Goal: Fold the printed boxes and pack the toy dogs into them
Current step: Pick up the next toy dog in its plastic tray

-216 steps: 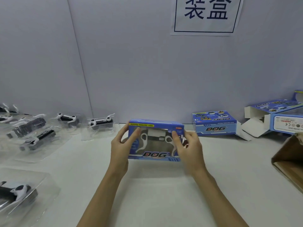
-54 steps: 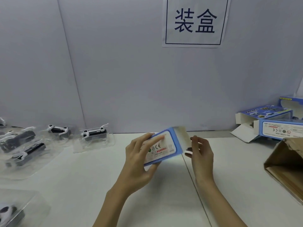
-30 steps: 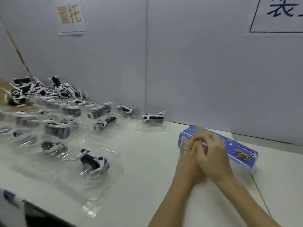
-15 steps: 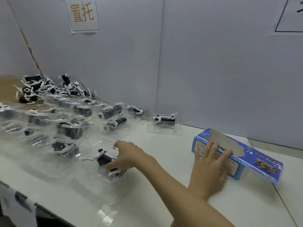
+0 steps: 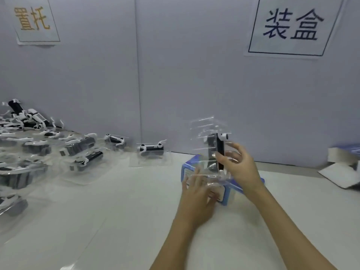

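Head cam — hands: R w/ toy dog, L on box

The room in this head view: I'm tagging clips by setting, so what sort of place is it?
Probably a toy packing station: paper station signs on a plain partition, many toy dogs in clear trays across the white table, and a printed box at hand.

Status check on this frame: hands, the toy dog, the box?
Right hand grips toy dog in clear tray, held upright above blue box. Left hand steadies the box on the table. Dog not yet inside. Nothing blocking.
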`<state>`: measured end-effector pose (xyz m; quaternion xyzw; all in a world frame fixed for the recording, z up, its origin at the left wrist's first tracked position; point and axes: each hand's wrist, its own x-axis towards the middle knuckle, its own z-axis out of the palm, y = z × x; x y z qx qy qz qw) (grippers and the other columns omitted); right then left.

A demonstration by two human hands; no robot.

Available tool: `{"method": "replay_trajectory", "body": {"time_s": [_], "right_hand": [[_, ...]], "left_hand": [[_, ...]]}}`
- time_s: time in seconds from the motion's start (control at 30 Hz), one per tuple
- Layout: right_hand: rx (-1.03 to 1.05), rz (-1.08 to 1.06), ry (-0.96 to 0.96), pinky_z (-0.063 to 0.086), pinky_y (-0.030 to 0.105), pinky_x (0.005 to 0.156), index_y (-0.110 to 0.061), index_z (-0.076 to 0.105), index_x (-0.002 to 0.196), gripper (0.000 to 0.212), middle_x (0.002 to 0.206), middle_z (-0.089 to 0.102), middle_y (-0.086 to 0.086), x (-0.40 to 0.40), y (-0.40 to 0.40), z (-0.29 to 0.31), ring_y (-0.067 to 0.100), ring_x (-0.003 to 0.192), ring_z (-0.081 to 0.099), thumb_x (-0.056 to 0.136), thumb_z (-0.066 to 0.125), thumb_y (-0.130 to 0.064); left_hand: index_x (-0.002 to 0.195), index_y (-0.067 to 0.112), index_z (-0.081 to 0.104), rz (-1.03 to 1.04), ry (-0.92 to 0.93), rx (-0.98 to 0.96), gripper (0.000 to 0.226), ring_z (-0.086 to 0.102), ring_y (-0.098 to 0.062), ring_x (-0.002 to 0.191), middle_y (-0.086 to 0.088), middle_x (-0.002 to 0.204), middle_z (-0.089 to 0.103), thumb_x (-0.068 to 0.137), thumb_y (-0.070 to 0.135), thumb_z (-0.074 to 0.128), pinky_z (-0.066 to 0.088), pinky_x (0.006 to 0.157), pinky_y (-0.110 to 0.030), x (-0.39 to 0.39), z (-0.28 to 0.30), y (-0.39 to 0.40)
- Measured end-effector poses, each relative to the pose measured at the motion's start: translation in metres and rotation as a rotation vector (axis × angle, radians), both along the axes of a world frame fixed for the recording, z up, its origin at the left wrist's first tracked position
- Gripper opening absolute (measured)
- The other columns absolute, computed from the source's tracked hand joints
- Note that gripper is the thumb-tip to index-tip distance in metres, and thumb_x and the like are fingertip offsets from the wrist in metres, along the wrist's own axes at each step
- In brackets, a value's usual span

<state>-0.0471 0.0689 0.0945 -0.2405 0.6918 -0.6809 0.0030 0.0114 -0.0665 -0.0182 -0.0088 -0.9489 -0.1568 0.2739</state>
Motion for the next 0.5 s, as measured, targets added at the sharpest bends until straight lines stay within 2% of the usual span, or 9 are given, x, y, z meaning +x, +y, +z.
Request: {"method": "replay_trajectory", "body": {"time_s": [0.1,0.17,0.27,0.33,0.43,0.5], "right_hand": [[-0.125,-0.116,-0.030,0.060,0.026,0.071,-0.046,0.062,0.119,0.062,0.116,0.073,-0.002,-0.008,0.038,-0.013,0.009,0.095,0.075,0.065,0.090,-0.056],[-0.185,-0.173,-0.055,0.060,0.031,0.073,-0.048,0.064,0.116,0.061,0.114,0.073,-0.001,-0.012,0.054,-0.026,0.012,0.093,0.074,0.063,0.092,-0.059],[-0.318,-0.190,-0.161,0.058,0.045,0.077,-0.042,0.065,0.116,0.063,0.098,0.077,0.002,-0.018,0.066,-0.040,0.019,0.075,0.070,0.060,0.090,-0.054],[-0.387,-0.185,-0.241,0.059,0.051,0.082,-0.035,0.066,0.119,0.066,0.091,0.077,-0.002,-0.024,0.069,-0.044,0.021,0.070,0.067,0.058,0.090,-0.047],[-0.457,-0.162,-0.297,0.062,0.049,0.078,-0.031,0.067,0.119,0.051,0.095,0.076,0.003,-0.032,0.074,-0.047,0.024,0.078,0.069,0.072,0.089,-0.031],[-0.467,-0.171,-0.329,0.057,0.042,0.073,-0.027,0.065,0.121,0.037,0.102,0.076,0.010,-0.034,0.075,-0.050,0.021,0.083,0.070,0.088,0.081,-0.022]], "left_hand": [[0.148,0.035,0.053,0.051,0.092,-0.049,0.052,0.015,-0.020,0.160,-0.001,0.165,0.036,0.097,0.043,0.061,0.018,0.121,-0.053,-0.007,-0.008,-0.001],[0.152,0.035,0.048,0.142,0.096,-0.061,0.055,0.015,-0.020,0.160,-0.001,0.167,0.034,0.099,0.049,0.052,0.010,0.121,-0.056,-0.012,-0.010,0.000],[0.159,0.029,0.037,0.303,0.069,0.034,0.059,0.004,-0.022,0.161,-0.001,0.173,0.015,0.104,0.049,0.038,0.001,0.122,-0.058,-0.015,-0.008,-0.002],[0.161,0.024,0.033,0.331,0.091,0.076,0.057,0.003,-0.019,0.161,0.001,0.174,0.006,0.107,0.038,0.039,0.004,0.122,-0.054,-0.014,-0.003,-0.002],[0.159,0.020,0.040,0.037,0.230,0.015,0.064,0.021,-0.013,0.158,0.004,0.171,0.020,0.095,0.022,0.052,0.021,0.122,-0.051,-0.010,0.000,0.000],[0.156,0.029,0.042,-0.126,0.190,-0.089,0.062,0.020,-0.008,0.157,0.012,0.169,0.026,0.095,0.035,0.052,0.019,0.122,-0.055,-0.008,0.001,0.009]]}}
